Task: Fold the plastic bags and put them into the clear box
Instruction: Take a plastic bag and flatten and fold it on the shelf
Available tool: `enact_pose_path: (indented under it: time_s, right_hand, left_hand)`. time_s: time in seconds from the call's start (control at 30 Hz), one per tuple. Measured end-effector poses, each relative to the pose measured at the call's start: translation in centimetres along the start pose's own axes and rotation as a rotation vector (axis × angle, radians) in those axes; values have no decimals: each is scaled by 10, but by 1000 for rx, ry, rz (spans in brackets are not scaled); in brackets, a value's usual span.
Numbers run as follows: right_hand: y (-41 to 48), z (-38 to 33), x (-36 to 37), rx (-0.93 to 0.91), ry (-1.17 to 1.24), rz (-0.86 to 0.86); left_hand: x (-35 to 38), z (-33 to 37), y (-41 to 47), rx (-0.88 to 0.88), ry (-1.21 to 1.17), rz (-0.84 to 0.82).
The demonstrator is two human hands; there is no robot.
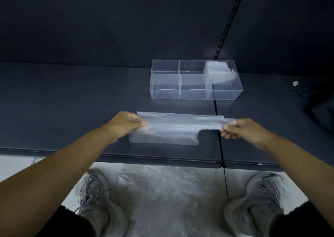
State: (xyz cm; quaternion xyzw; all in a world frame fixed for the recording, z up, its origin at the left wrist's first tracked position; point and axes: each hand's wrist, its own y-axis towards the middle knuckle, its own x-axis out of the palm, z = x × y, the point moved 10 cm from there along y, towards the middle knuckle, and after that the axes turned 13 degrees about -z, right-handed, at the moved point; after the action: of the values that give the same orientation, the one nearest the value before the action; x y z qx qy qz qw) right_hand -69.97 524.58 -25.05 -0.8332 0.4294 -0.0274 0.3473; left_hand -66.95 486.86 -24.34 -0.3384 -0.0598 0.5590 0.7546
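Note:
A translucent plastic bag (171, 128) lies stretched flat on the dark shelf (72, 101), folded lengthwise into a long strip. My left hand (126, 123) pinches its left end. My right hand (238, 128) pinches the narrow handle end on the right. Behind the bag stands the clear box (165, 94), split into three compartments. Folded plastic bags (216, 70) fill the right compartment; the left and middle ones hold nothing.
A pile of loose plastic bags (168, 191) lies on the floor between my two grey shoes. A small white scrap (295, 83) sits at the shelf's far right. A slotted upright rail (227, 25) runs up the dark back wall.

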Motion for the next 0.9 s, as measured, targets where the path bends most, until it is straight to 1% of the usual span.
enact_pose_path:
  time_s: [0.07,0.13,0.2,0.23,0.27,0.3,0.33,0.37,0.4,0.43,0.47,0.5,0.53,0.57,0.6,0.63,0.67,0.7,0.73,0.77,0.8,0.87,0.9]
  right_hand:
    - [13,4,-8,60,-10,85]
    - [22,11,-15,105,-16,209]
    - [27,20,-21,137,20,313]
    - [29,24,-23,153,25,348]
    - [30,27,-24,164,25,368]
    - [32,29,-24,167,28,376]
    - [34,30,-24,165,33,381]
    - [35,31,-24,165,31,389]
    - [35,32,-25,169,23,398]
    - [35,31,-25,173,10,405]
    - [34,30,-26,177,-10,418]
    - [30,27,-27,184,-58,458]
    - [23,19,-28,184,-143,541]
    - [14,2,-27,125,-248,645]
    - [7,-23,-16,-6,-360,712]
    - [6,-49,6,-163,-487,676]
    - [11,-69,40,-288,-627,529]
    - [18,-76,78,-353,-762,340]
    - [24,-74,111,-367,-873,178]
    - [26,-68,130,-356,-933,96]
    - [27,-64,136,-352,-953,97]
    - [25,-64,130,-360,-918,183]
    - [25,-66,125,-354,-902,222]
  left_hand:
    - [-9,-1,14,-17,-10,68]
    - [-15,-2,27,-13,-15,134]
    - [-17,1,33,4,54,208]
    - [-19,5,31,14,156,286]
    - [-23,13,26,54,309,401]
    - [-22,27,17,136,487,518]
    - [-12,41,9,255,648,590]
    - [4,53,3,386,777,611]
    - [23,58,0,499,887,586]
    - [42,57,1,566,976,520]
    - [58,49,7,563,1039,419]
    - [69,37,15,502,1079,309]
    - [75,23,21,428,1097,229]
    - [76,11,25,364,1102,179]
    - [76,2,28,325,1102,157]
    - [77,-3,29,310,1103,156]
    - [77,-7,30,304,1109,155]
    - [77,-7,31,300,1114,153]
    - [76,-5,30,301,1106,153]
    - [75,-1,28,310,1093,162]
    - [75,7,23,349,1079,187]
    - [82,27,8,488,1063,234]
    - [90,34,1,550,1070,230]
